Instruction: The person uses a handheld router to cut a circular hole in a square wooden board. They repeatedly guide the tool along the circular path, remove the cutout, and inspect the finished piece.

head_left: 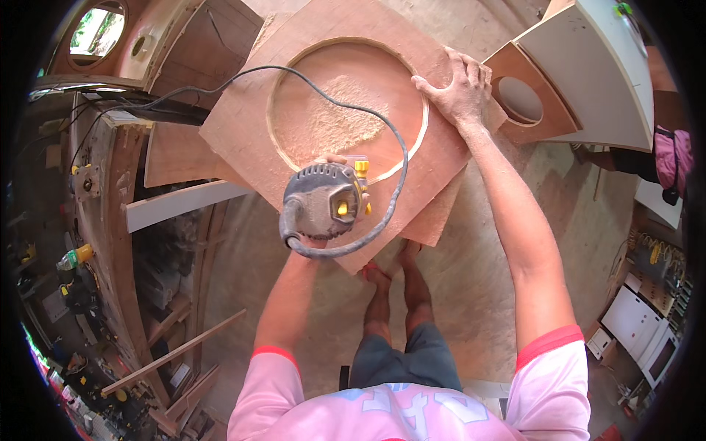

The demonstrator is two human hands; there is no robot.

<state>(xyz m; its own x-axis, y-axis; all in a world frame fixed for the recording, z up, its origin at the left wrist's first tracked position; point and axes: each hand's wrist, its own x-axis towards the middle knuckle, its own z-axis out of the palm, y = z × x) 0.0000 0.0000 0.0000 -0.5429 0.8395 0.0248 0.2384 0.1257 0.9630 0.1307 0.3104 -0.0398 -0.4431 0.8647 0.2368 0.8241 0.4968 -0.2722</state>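
My left hand [336,159] is closed around a dark grey router [321,203] with yellow knobs; the tool's body hides most of the hand. It stands on a square plywood panel [239,121], at the near-left part of a large round cut [273,110]. Pale sawdust [349,121] lies heaped inside that circle. Spread over the panel's right corner, my right hand [462,88] rests flat with its fingers apart, just outside the cut. From the router, a thick black cord [401,147] loops right and then runs back over the panel to the left.
A wooden bench frame [110,191] with tools stands at left, and a white-edged board [184,204] juts toward the panel. At right are a board with a round hole [520,101] and a curved pale panel [592,70]. Another person [665,158] is at the far right.
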